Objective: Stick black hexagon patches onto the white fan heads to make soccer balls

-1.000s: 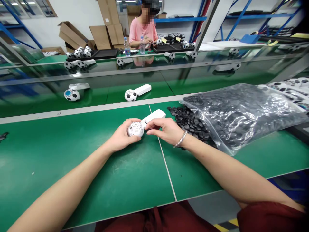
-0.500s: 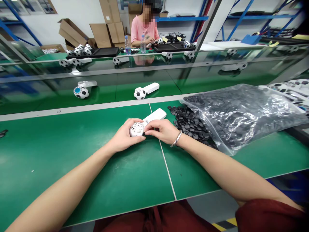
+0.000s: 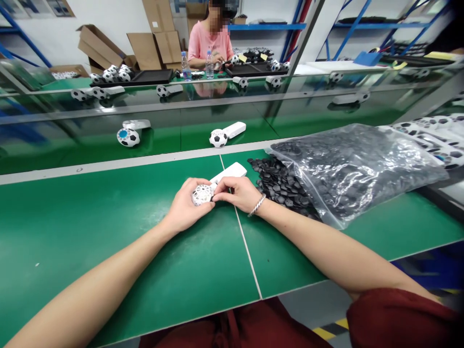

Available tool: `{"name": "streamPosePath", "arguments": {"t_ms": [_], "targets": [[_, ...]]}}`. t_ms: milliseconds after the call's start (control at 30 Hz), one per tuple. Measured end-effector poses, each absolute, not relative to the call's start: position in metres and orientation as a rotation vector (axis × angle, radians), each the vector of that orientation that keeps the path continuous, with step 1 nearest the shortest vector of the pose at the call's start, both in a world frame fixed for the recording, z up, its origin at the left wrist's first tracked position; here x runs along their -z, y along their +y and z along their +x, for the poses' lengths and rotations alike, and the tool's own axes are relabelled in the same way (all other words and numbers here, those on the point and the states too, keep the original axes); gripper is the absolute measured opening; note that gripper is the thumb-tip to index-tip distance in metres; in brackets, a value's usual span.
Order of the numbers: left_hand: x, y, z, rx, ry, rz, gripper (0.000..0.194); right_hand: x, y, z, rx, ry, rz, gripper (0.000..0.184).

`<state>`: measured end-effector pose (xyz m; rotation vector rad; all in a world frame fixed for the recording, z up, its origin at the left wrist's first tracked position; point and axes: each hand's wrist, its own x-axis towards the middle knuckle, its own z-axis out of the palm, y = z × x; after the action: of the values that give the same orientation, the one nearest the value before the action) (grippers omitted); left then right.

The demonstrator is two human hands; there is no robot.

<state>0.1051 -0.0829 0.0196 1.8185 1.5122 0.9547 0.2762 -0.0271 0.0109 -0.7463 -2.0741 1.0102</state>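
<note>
My left hand (image 3: 188, 205) is wrapped around the round, white, openwork head of a soccer-ball-shaped device (image 3: 203, 194). Its white handle (image 3: 229, 172) points away to the upper right over the green table. My right hand (image 3: 237, 194) pinches a small black piece (image 3: 212, 198) between thumb and forefinger at the right side of the head. Fingertips hide most of that piece. Just right of my right hand lies a heap of loose black pieces (image 3: 279, 186), spilling from a clear plastic bag (image 3: 358, 169) full of them.
Beyond the table's pale edge strip (image 3: 163, 161), a green conveyor carries a finished-looking ball device (image 3: 218, 138) and one with a blue disc (image 3: 128, 137). White-and-black parts (image 3: 435, 135) are stacked at right. Across the line sits a person in pink (image 3: 210, 43), near bottles and black trays (image 3: 152, 77).
Devices on the near conveyor have shifted right, those on the far one left. The view has moved slightly. Both hands keep about the same hold, the black piece still at the head's side.
</note>
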Motion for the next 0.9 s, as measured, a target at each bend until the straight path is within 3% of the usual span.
{"name": "streamPosePath", "arguments": {"t_ms": [367,467,567,733,900], "targets": [[-0.012,-0.082,0.099,-0.992,1.611,1.915,0.034,-0.015,-0.013,0.277,-0.848,-2.212,-1.007,0.026],[-0.011,-0.079,0.093,-0.999,1.751,1.828,0.037,-0.031,-0.003,0.301,-0.420,-2.333,-1.385,0.021],[-0.014,-0.078,0.089,-0.978,1.854,1.834,0.043,-0.042,0.008,0.328,0.021,-2.319,-1.882,0.028],[-0.018,-0.091,0.096,-0.845,1.626,1.997,0.059,-0.044,0.012,0.338,-0.013,-2.397,-1.995,0.019],[-0.023,-0.095,0.098,-0.786,1.443,2.029,0.056,-0.045,0.005,0.327,-0.088,-2.502,-1.868,0.016]]}}
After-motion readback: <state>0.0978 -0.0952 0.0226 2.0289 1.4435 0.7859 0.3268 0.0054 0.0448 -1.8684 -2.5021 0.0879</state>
